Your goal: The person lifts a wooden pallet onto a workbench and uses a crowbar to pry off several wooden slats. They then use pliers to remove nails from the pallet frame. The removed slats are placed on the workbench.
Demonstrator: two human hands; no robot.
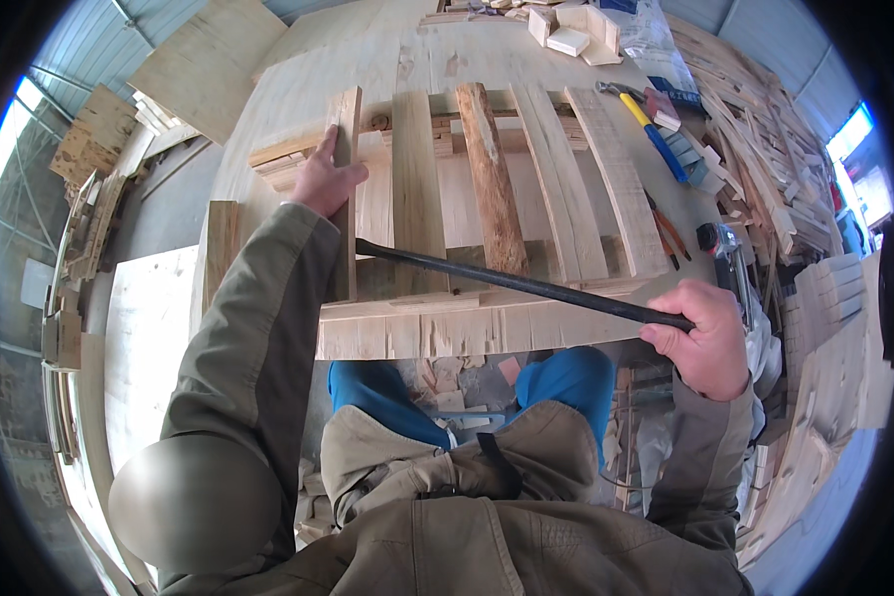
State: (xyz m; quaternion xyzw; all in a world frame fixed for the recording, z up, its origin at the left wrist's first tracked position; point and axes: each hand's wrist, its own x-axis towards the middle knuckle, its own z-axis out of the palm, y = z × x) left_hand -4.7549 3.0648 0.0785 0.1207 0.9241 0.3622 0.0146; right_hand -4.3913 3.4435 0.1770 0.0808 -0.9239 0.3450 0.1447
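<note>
A slatted wooden pallet (419, 199) lies in front of me on a plywood-topped bench. My left hand (328, 181) grips its leftmost slat (346, 238), the thumb on the right side and the fingers along the left. That slat looks raised or tilted on edge. In my right hand (703, 338), closed around one end, is a long black pry bar (526, 285). The bar slants across the near part of the pallet, and its far tip meets the leftmost slat at the lower left. A bark-edged slat (491, 179) sits mid-pallet.
To the right lie a hammer (654, 137) with a yellow and blue handle, orange-handled pliers (671, 238) and a power tool (725, 248). Scrap wood (740, 129) is heaped beyond them. Wood offcuts (578, 35) rest at the far edge. A plywood sheet (149, 308) stands at left.
</note>
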